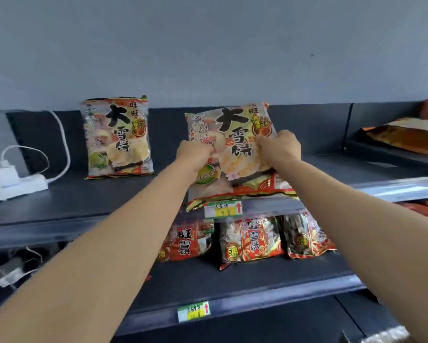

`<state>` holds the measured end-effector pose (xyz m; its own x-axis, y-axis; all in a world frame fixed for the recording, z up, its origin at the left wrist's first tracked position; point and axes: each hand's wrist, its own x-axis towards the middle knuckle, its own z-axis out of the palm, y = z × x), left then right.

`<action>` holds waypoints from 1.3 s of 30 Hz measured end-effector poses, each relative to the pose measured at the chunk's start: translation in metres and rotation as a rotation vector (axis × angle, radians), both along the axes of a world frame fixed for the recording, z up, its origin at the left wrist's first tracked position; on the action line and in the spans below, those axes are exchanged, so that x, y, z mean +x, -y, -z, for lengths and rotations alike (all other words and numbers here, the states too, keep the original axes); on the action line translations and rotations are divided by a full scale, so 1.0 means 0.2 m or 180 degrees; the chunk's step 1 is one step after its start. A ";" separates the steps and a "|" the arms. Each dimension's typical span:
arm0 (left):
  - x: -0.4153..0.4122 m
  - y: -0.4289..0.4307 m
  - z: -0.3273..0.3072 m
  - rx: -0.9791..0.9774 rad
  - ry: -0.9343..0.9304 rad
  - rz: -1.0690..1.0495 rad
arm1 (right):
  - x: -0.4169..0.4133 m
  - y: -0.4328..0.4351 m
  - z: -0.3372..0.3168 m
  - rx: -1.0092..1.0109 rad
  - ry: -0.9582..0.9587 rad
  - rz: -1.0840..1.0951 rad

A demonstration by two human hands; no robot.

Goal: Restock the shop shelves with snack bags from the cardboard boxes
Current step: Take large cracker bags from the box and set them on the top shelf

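- Both arms reach up to the top shelf [89, 194], a dark, flat metal deck with a paler front lip.
- The left hand [195, 154] is curled shut, pinching the held bag [235, 154] at its left-middle; the right hand [281, 147] is likewise closed, gripping the bag's right-middle.
- The held bag is a glossy, crinkled plastic pillow pack printed with large black characters and pale round crackers; it leans back, its bottom seam on the shelf's front edge.
- A second bag [117, 137] of the same print stands upright well to the left, against the shelf's dark back panel.
- At far left, a white power strip [17, 184] with a plugged-in charger lies on the shelf, its white cable looping up behind.
- To the right, past a divider, a brown flat pack [403, 137] lies on the neighbouring shelf.
- A yellow-green price tag [223, 208] sits on the lip just below the held bag.
- On the lower shelf [257, 280], smaller red bags [253, 240] stand in a row, shiny and wrinkled; another tag [194, 311] marks its edge.
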<state>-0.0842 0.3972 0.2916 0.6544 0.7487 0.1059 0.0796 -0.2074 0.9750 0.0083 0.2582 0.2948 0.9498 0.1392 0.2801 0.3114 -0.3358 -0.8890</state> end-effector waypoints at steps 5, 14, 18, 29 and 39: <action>0.03 -0.33 -0.06 0.0008 0.0149 -0.0396 | 0.14 -0.39 -0.05 0.0108 0.0022 -0.0577; 0.16 -0.65 -0.01 0.0165 0.0078 -0.0542 | 0.37 -0.77 0.02 -0.0489 -0.0124 -0.0761; 0.21 -0.76 0.02 0.0288 0.0060 -0.0417 | 0.43 -0.87 0.08 -0.0453 -0.0106 -0.0727; 0.33 -0.99 0.09 0.0421 -0.0073 -0.0232 | 0.43 -1.03 0.10 -0.0405 -0.0092 -0.0736; 0.36 -1.03 0.12 0.0790 -0.0318 -0.0482 | 0.45 -1.08 0.14 -0.0401 -0.0031 -0.0552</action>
<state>-0.0119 0.6027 0.2678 0.5538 0.7978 0.2385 0.2207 -0.4169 0.8818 0.0977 0.4733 0.2664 0.9112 0.3341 0.2411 0.3658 -0.3867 -0.8466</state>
